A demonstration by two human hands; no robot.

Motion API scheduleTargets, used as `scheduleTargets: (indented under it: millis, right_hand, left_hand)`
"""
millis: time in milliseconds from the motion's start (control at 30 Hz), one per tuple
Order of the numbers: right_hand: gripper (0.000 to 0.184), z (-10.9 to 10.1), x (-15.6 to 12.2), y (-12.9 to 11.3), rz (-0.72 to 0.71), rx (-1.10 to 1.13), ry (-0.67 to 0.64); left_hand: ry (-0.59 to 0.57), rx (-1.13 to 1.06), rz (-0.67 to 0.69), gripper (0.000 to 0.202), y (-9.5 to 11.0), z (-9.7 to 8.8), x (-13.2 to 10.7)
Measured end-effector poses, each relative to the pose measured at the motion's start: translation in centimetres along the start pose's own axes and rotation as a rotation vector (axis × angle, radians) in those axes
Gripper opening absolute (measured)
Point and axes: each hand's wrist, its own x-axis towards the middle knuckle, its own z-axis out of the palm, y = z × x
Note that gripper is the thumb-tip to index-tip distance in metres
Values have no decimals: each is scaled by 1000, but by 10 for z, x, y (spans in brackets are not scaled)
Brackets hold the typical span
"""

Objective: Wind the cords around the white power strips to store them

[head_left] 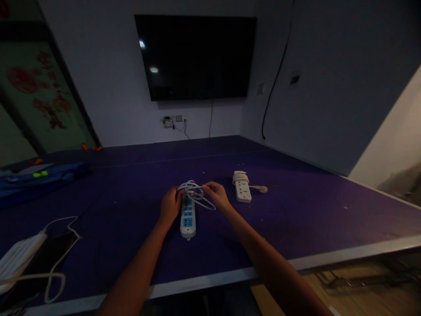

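A white power strip [188,230] with blue socket faces lies lengthwise on the purple table in front of me. Loose loops of its pale cord [207,203] gather over the far end. At that end my left hand [169,206] is closed around the strip's left side, thumb by the cord loops; its fingertips are partly hidden. My right hand [216,194] pinches a stretch of the cord between thumb and fingers, just right of the strip. To the right lies a second white power strip [243,193], its cord wound round its far end and the plug lying beside it.
On the purple table [131,188], another white power strip [23,256] with a loose cord lies near left beside a dark flat object [52,254]. Blue cloth [62,172] lies at far left. A large screen [197,57] hangs on the wall behind.
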Motion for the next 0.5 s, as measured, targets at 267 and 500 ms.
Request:
scheduleTargets:
  millis: [267,500]
  right_hand:
    - [97,-10,-5,3,-382,-567,-227]
    - [73,-10,-3,18,-269,-849,-319]
  left_hand:
    - [166,-24,-176,34,-11,-5,6]
    - [308,-171,-328,39,-32,-6,12]
